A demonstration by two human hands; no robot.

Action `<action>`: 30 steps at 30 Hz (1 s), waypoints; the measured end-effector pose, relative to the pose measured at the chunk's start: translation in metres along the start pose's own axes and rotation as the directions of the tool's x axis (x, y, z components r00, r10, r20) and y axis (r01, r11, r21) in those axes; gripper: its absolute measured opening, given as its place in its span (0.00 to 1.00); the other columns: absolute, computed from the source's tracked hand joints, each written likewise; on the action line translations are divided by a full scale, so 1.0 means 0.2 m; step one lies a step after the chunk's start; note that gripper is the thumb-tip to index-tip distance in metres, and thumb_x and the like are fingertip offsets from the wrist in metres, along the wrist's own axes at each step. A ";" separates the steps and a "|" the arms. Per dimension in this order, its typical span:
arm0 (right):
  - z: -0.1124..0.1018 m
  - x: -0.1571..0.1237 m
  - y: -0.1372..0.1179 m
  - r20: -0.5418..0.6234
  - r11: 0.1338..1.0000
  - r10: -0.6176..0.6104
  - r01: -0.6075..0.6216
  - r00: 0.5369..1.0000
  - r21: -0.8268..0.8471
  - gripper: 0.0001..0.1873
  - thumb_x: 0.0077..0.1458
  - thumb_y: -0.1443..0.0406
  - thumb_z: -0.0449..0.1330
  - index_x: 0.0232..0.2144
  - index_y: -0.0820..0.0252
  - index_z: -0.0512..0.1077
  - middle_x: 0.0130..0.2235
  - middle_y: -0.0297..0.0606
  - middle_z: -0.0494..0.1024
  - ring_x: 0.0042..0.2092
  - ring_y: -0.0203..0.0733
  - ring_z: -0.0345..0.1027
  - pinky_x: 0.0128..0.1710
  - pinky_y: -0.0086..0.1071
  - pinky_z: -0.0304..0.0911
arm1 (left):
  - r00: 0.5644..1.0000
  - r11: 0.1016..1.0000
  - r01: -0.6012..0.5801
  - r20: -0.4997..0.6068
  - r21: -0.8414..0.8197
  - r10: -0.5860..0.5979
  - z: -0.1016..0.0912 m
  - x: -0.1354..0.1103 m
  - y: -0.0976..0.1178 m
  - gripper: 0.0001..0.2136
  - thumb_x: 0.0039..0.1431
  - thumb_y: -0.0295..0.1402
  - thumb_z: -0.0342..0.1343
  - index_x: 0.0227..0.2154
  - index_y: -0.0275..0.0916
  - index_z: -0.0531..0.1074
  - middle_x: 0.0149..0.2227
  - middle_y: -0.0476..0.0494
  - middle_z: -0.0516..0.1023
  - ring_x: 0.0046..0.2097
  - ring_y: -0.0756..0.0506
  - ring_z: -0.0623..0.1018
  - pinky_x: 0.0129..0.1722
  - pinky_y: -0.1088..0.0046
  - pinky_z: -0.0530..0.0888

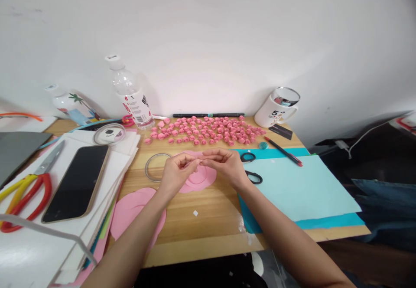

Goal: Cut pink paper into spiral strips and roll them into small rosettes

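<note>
My left hand (pixel 177 171) and my right hand (pixel 224 163) meet above the middle of the wooden desk (pixel 208 212), fingertips pinched together on a small pink paper piece (pixel 199 162) between them. Under the hands lies a pink paper spiral disc (pixel 199 179). Behind them, several small pink rolled paper roses (pixel 208 131) are spread across the back of the desk. Another pink paper circle (pixel 136 212) lies by my left forearm.
A light blue paper sheet (pixel 302 190) with black-handled scissors (pixel 251 166) and a red pen (pixel 282 150) lies right. A phone (pixel 78 181) on white boards, red-handled scissors (pixel 29 192), a tape ring (pixel 154 166), two bottles (pixel 130 93) and a white mug (pixel 276 108) stand around.
</note>
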State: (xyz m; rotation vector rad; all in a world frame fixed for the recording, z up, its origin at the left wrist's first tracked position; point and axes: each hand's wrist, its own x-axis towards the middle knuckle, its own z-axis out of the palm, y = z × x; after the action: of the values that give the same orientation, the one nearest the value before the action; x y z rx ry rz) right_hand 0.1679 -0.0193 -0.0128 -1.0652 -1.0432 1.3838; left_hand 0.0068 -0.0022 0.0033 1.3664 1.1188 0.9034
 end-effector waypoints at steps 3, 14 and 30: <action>0.00 0.00 0.01 0.001 1.000 0.014 -0.014 1.000 -0.005 0.15 0.38 0.63 0.69 0.33 0.59 0.75 0.36 0.39 0.81 0.38 0.46 0.76 0.43 0.40 0.70 | 1.000 1.000 0.007 0.004 0.012 -0.007 0.00 0.00 -0.01 0.08 0.46 0.35 0.60 0.23 0.34 0.73 0.23 0.46 0.75 0.25 0.51 0.71 0.25 0.77 0.66; -0.02 0.00 0.00 0.042 1.000 0.011 -0.010 0.999 -0.022 0.16 0.39 0.63 0.68 0.34 0.59 0.76 0.37 0.40 0.81 0.39 0.47 0.76 0.44 0.42 0.70 | 1.000 1.000 -0.019 -0.005 0.025 0.019 -0.01 0.01 -0.01 0.09 0.47 0.35 0.59 0.21 0.34 0.72 0.21 0.48 0.74 0.24 0.52 0.71 0.26 0.78 0.66; 0.02 -0.01 -0.01 -0.050 0.998 -0.038 0.035 0.998 -0.056 0.14 0.40 0.62 0.67 0.32 0.61 0.75 0.33 0.40 0.81 0.36 0.46 0.76 0.41 0.39 0.71 | 1.000 1.000 -0.015 -0.004 0.022 0.015 0.00 0.01 -0.01 0.09 0.47 0.35 0.59 0.20 0.34 0.71 0.21 0.48 0.73 0.25 0.52 0.70 0.26 0.77 0.66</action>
State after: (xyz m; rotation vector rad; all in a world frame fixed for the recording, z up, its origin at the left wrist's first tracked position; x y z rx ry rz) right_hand 0.1638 -0.0214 -0.0096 -1.1111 -1.0636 1.2983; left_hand 0.0066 -0.0012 0.0017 1.3934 1.1262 0.9072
